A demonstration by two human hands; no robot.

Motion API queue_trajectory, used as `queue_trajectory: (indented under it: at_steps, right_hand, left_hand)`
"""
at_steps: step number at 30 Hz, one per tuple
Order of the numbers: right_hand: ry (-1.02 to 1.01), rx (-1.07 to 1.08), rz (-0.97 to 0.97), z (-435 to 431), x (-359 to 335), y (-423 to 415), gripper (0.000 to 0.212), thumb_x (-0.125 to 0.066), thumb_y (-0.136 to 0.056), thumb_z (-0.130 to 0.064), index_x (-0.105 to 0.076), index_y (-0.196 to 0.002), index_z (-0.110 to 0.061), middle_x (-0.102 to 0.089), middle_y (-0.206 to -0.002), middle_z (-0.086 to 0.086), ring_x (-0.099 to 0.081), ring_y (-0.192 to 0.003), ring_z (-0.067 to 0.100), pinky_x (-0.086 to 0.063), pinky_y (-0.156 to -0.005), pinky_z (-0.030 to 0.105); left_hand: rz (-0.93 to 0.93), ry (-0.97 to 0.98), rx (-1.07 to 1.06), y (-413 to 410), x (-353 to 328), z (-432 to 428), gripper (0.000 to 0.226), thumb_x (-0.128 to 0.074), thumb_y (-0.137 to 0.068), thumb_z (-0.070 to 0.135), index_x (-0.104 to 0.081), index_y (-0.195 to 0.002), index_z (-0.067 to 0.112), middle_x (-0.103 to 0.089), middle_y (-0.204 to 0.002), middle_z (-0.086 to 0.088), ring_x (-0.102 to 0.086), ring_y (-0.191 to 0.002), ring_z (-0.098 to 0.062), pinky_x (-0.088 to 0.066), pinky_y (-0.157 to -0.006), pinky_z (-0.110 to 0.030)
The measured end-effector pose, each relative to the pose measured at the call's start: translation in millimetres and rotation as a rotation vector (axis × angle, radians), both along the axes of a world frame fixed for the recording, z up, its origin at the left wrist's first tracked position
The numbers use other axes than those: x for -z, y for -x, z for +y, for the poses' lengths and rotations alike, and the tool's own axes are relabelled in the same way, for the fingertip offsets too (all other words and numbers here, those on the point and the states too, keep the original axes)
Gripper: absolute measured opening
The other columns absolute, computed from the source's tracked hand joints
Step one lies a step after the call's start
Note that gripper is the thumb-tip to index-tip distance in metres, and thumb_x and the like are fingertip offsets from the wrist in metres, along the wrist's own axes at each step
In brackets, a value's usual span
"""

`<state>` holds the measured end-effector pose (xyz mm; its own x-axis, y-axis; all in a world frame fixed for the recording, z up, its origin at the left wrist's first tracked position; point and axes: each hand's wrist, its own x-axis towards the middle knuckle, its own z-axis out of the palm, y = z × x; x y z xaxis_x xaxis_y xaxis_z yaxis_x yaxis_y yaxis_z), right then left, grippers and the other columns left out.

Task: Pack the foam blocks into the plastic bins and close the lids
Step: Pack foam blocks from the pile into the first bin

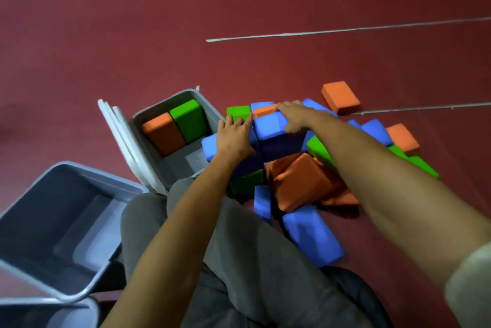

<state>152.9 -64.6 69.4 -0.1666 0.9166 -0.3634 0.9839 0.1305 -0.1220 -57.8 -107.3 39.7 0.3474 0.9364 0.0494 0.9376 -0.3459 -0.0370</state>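
A pile of blue, orange and green foam blocks (pixel 300 181) lies on the red floor in front of my knees. My left hand (pixel 233 136) grips a blue block (pixel 211 145) at the pile's left side. My right hand (pixel 300 117) curls over a second blue block (pixel 271 125) right beside it. A grey plastic bin (pixel 186 165) stands left of the pile and holds an orange block (pixel 163 132) and a green block (pixel 190 120) standing side by side. A second grey bin (pixel 34 237) sits nearer to me at the left with nothing inside.
Several white lids (pixel 119 136) lean against the far bin's left side. A lone orange block (pixel 340 97) lies beyond the pile at the right. White lines (pixel 345 30) cross the red floor. A third bin's rim (pixel 47 311) shows at the bottom left.
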Motion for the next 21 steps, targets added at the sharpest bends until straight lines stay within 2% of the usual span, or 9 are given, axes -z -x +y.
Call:
queue_trajectory:
  at_steps: [2,6,10,17,21]
  right_hand:
    - [-0.028,-0.052,0.024,15.1,-10.3,27.0,0.068,-0.063,-0.081,-0.015,-0.038,-0.144,-0.014,-0.045,-0.140,0.014,-0.042,-0.127,0.039,-0.039,-0.108,0.046]
    - [-0.016,-0.142,0.043,56.2,-12.2,78.7,0.068,-0.061,-0.078,-0.017,-0.037,-0.141,-0.021,-0.045,-0.137,0.010,-0.042,-0.127,0.037,-0.041,-0.106,0.052]
    - [0.025,-0.205,0.073,96.8,-7.0,129.5,0.069,-0.058,-0.080,-0.014,-0.035,-0.145,-0.019,-0.043,-0.139,0.011,-0.041,-0.128,0.036,-0.038,-0.109,0.049]
    - [0.045,-0.325,0.078,186.5,24.3,197.2,0.075,-0.060,-0.077,-0.012,-0.032,-0.145,-0.023,-0.040,-0.141,0.004,-0.034,-0.134,0.029,-0.038,-0.110,0.051]
    - [0.026,-0.378,0.089,238.6,55.1,230.3,0.073,-0.061,-0.078,-0.008,-0.035,-0.145,-0.022,-0.039,-0.143,0.004,-0.032,-0.136,0.026,-0.039,-0.108,0.048]
  left_hand:
    - [0.023,-0.018,-0.043,24.8,-8.5,11.7,0.115,-0.081,-0.062,0.058,-0.024,-0.156,0.024,-0.056,-0.131,-0.003,-0.043,-0.121,-0.033,-0.035,-0.093,-0.042]
    - [0.056,-0.018,-0.113,76.0,-20.7,36.6,0.114,-0.080,-0.065,0.057,-0.020,-0.157,0.026,-0.054,-0.134,-0.002,-0.043,-0.120,-0.033,-0.034,-0.092,-0.042]
    - [0.079,-0.006,-0.180,125.2,-21.1,66.0,0.108,-0.077,-0.068,0.052,-0.020,-0.157,0.029,-0.053,-0.136,0.000,-0.041,-0.122,-0.034,-0.032,-0.094,-0.042]
    - [0.100,0.049,-0.251,186.0,9.9,135.6,0.113,-0.076,-0.071,0.052,-0.014,-0.159,0.019,-0.053,-0.134,-0.002,-0.041,-0.124,-0.034,-0.033,-0.094,-0.041]
    - [0.118,0.065,-0.302,216.9,39.5,185.6,0.112,-0.077,-0.069,0.051,-0.017,-0.157,0.016,-0.054,-0.136,-0.001,-0.042,-0.123,-0.032,-0.033,-0.091,-0.041]
